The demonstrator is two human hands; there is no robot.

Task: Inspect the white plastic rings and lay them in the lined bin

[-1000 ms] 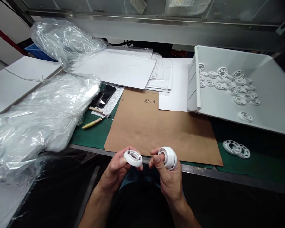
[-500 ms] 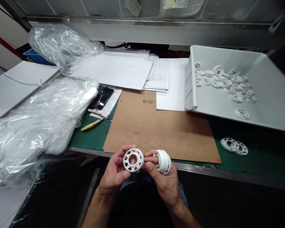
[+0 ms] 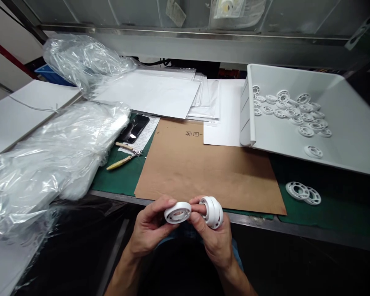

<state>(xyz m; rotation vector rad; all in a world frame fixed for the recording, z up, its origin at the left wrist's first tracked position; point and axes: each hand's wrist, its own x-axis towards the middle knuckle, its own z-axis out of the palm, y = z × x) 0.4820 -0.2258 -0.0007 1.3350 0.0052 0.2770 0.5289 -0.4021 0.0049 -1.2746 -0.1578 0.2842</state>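
Between the thumb and fingers of my left hand (image 3: pixel 149 226) is a white ring (image 3: pixel 178 213), tilted so that its outer rim shows. My right hand (image 3: pixel 214 234) has a few more white rings (image 3: pixel 213 212) stacked on its fingers, which pass through their centre holes. The right fingertips and thumb come up against the right side of the single ring. Both hands are just in front of the table's edge, below a brown cardboard sheet (image 3: pixel 203 172).
A grey bin (image 3: pixel 339 152) with several white rings stands at the right. Two rings (image 3: pixel 304 193) lie before it on the green mat. Pliers (image 3: pixel 123 160), a phone (image 3: pixel 135 128), plastic bags (image 3: pixel 61 144) and white sheets (image 3: pixel 163 92) lie left and behind.
The single ring in my left hand has tipped from facing the camera to a flatter angle and moved slightly right. My right hand still holds its stacked rings.
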